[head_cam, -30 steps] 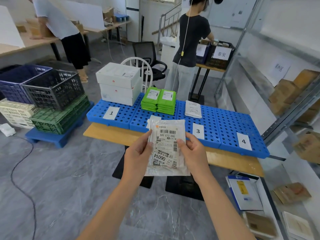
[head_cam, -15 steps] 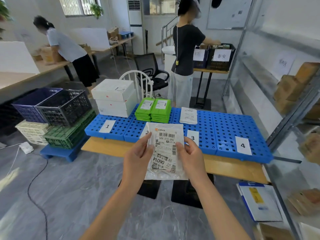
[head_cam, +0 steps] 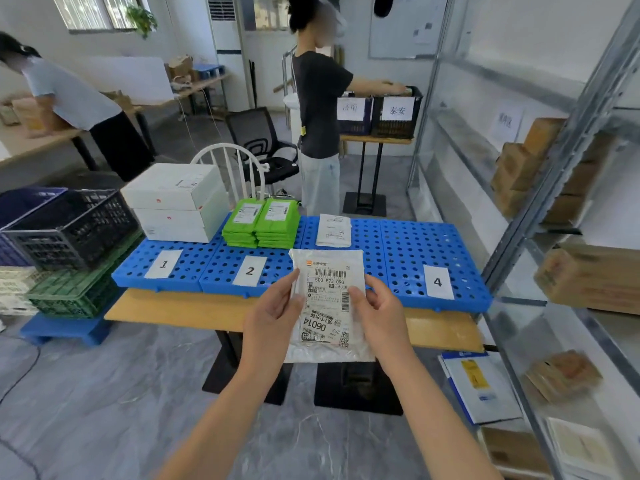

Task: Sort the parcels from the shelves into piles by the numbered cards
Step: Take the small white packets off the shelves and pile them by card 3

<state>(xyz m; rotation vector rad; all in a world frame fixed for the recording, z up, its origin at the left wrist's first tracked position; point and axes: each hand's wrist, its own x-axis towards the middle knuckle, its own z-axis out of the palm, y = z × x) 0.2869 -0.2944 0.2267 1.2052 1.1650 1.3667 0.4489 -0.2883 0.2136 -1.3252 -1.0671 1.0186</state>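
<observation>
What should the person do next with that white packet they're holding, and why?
Probably reach forward and lay the held white packet, pinched by the left hand and right hand, onto the lone white packet on the blue board between card 2 and card 4. The two look alike, unlike the green packets.

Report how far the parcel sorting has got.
Done: white cardboard boxes stacked behind white card 1, green flat packets behind card 2, one white flat packet further right. In hand: a white labelled plastic mailer, held by the left-hand grip and right-hand grip. Left: nothing lies by card 4; brown cardboard boxes sit on the metal shelves.
</observation>
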